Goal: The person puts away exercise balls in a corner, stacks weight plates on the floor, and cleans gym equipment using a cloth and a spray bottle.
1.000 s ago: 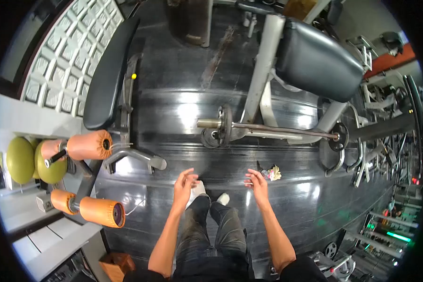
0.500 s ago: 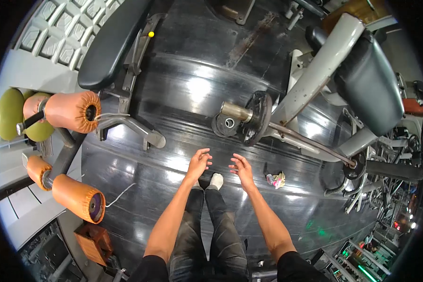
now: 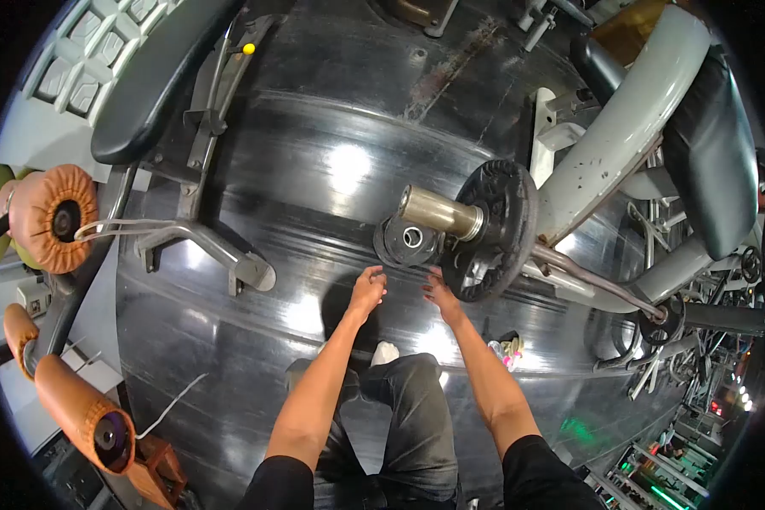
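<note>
On the dark floor lies a small stack of black weight plates (image 3: 391,246) with a pale-ringed center hole. My left hand (image 3: 367,295) hovers just below its left side, fingers loosely bent and holding nothing. Opposite, my right hand (image 3: 439,291) is near the stack's lower right, fingers apart and empty; whether its fingertips touch the plates cannot be made out. Close to the right hand, a larger black weight plate (image 3: 506,229) hangs on a machine's metal sleeve (image 3: 438,211), which juts out above the stack and covers part of it.
The grey machine frame (image 3: 625,127) with a black pad (image 3: 712,161) rises at right. At left stand a black bench pad (image 3: 166,85), orange padded rollers (image 3: 81,408) and a steel floor foot (image 3: 251,270). A small colourful bundle (image 3: 508,350) lies on the rubber floor (image 3: 314,183).
My body has bent lower, with the knees now flexed. Both hands have come closer to the plate stack, and the loaded sleeve appears larger and nearer.
</note>
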Demonstrator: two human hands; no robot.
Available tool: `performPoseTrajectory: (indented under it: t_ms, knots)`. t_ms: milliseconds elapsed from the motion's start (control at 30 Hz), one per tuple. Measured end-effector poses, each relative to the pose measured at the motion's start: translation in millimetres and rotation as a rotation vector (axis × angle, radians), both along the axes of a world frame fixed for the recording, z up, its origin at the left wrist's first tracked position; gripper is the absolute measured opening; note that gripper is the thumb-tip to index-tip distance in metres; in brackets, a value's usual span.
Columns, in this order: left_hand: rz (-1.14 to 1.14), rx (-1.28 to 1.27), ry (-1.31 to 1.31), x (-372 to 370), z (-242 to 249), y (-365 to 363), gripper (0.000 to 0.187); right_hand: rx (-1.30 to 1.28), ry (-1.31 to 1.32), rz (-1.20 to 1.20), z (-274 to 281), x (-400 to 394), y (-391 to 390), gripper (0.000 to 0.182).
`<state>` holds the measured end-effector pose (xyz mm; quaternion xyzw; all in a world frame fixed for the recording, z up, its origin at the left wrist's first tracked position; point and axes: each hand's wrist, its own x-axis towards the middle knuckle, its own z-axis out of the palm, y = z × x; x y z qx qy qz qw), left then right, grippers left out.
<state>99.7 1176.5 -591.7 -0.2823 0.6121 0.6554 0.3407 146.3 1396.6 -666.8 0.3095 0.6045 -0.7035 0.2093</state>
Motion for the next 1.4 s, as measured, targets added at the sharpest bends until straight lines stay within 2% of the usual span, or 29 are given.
performPoseTrajectory:
  t_ms: [67, 167, 200, 233, 333, 467, 500, 567, 600, 633, 700, 733, 867, 900, 967, 1000, 1033, 1100, 1133, 1300, 1400]
  knots:
    - [-0.001, -0.043, 0.031, -7, -31, 7, 0.045, 0.051, 0.25, 0.089, -36, 1, 16, 0.042]
    - [0.006, -0.094, 0.054, -11, -86, 18, 0.046, 0.085, 0.193, 0.069, -96, -18, 35, 0.044]
    - [0.029, -0.051, 0.044, -13, -96, 22, 0.048, 0.148, 0.238, 0.164, -162, -23, 60, 0.047]
    - [0.026, -0.053, 0.056, -13, -104, 23, 0.048, 0.148, 0.25, 0.16, -178, -29, 68, 0.047]
    - [0.046, 0.037, 0.012, -17, -116, 25, 0.05, 0.589, 0.365, 0.291, -209, -53, 79, 0.055]
    - [0.016, -0.002, -0.006, -16, -121, 18, 0.05, 1.222, 0.484, 0.507, -260, -61, 88, 0.069]
    - [0.021, -0.008, -0.009, -15, -126, 17, 0.05, 1.215, 0.485, 0.512, -261, -65, 82, 0.069]
    - [0.034, -0.022, -0.03, -10, -135, 14, 0.05, 1.035, -0.063, 0.457, -228, -82, 64, 0.075]
    - [0.017, -0.024, -0.047, -9, -138, 11, 0.051, 0.749, -0.287, 0.345, -154, -96, 37, 0.079]
    - [0.024, -0.025, -0.047, -7, -139, 8, 0.051, 0.748, -0.284, 0.351, -154, -96, 32, 0.079]
    - [0.03, -0.031, -0.071, -7, -142, 4, 0.052, 0.346, -0.293, -0.07, -154, -90, 25, 0.081]
    - [0.036, -0.033, -0.069, -10, -142, 1, 0.052, 0.318, -0.365, -0.126, -172, -93, 26, 0.076]
    - [0.01, -0.025, -0.104, -8, -150, -9, 0.052, 0.305, -0.457, -0.254, -232, -93, 36, 0.063]
    - [0.018, -0.012, -0.098, -9, -151, -10, 0.052, 0.305, -0.457, -0.252, -238, -94, 35, 0.063]
    - [0.042, -0.019, -0.088, -8, -153, -11, 0.052, 0.189, -0.614, -0.232, -250, -96, 33, 0.065]
    - [0.057, -0.025, -0.079, -8, -153, -11, 0.051, 0.196, -0.658, -0.316, -241, -101, 19, 0.066]
    - [0.057, -0.027, -0.079, -9, -154, -10, 0.051, 0.194, -0.658, -0.316, -233, -100, 10, 0.066]
    - [0.056, -0.048, -0.049, -10, -155, -13, 0.052, 0.242, -0.533, -0.518, -226, -98, -3, 0.068]
    - [0.052, -0.051, -0.051, -11, -155, -16, 0.052, 0.104, -0.479, -0.547, -225, -96, -1, 0.064]
    - [0.061, -0.064, -0.023, -9, -157, -17, 0.052, 0.172, -0.456, -0.549, -209, -90, -4, 0.058]
    - [0.067, -0.049, -0.083, -3, -147, -10, 0.053, -0.098, -0.265, -0.532, -198, -88, -4, 0.047]
